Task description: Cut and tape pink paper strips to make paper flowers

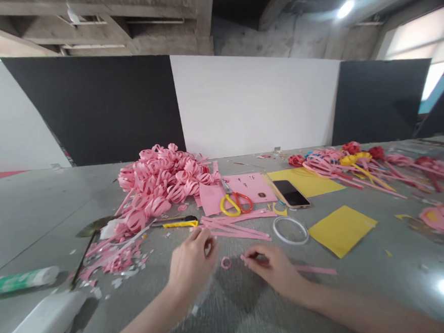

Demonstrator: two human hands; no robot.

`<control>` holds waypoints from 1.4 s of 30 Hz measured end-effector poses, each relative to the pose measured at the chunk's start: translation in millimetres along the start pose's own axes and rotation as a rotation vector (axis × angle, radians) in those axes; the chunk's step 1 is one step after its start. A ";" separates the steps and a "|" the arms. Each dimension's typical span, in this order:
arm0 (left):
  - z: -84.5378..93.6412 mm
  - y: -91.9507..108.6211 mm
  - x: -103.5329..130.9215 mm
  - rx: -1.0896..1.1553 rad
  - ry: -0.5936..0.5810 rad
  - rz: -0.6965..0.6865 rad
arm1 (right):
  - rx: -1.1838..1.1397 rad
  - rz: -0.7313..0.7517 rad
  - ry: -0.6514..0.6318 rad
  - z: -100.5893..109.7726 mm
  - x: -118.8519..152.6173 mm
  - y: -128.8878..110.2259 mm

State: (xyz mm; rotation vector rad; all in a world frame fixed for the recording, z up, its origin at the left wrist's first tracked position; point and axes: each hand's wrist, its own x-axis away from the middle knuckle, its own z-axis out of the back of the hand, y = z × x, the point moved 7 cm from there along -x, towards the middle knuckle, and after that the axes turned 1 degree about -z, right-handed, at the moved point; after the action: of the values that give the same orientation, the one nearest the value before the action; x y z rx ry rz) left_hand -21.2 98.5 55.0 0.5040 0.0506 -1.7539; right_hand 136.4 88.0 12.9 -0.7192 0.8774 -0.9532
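My right hand (pixel 272 268) pinches the end of a pink paper strip (pixel 316 270), whose long tail comes out on the far side of the hand and lies on the grey surface. Between my two hands rests a small pink paper ring (pixel 225 262), touched by neither. My left hand (pixel 193 257) is raised a little, slightly blurred, with its fingers curled in toward the thumb; anything in them is hidden. Just beyond it lie several loose pink strips (pixel 241 228) and a yellow-and-black utility knife (pixel 178 222).
Scissors (pixel 234 204) lie on pink paper sheets (pixel 259 184), near a phone (pixel 291 194). A tape roll (pixel 291 231) and yellow paper (pixel 342 230) are at right. Pink paper flowers (pixel 162 176) heap at left, above a white box (pixel 39 329) and a green-white tube (pixel 22 280).
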 end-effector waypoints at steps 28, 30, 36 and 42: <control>-29.4 36.0 23.2 0.348 -0.458 -0.849 | 0.193 0.249 0.003 17.6 -11.4 -1.5; -29.4 38.2 25.1 0.370 -0.456 -0.853 | 0.234 0.310 -0.062 10.2 -8.8 -3.9; -35.0 35.0 24.5 0.422 -0.460 -0.834 | 0.324 0.409 -0.184 -4.8 -3.1 -6.3; -35.2 34.2 23.6 0.446 -0.443 -0.822 | 0.344 0.386 -0.225 -7.5 -2.9 -4.7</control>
State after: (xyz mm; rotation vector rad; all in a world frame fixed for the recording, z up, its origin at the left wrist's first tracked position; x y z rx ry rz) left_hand 18.0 78.8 22.7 0.4227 -0.5248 -2.6739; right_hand 127.2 87.7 14.2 -0.3351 0.6034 -0.6398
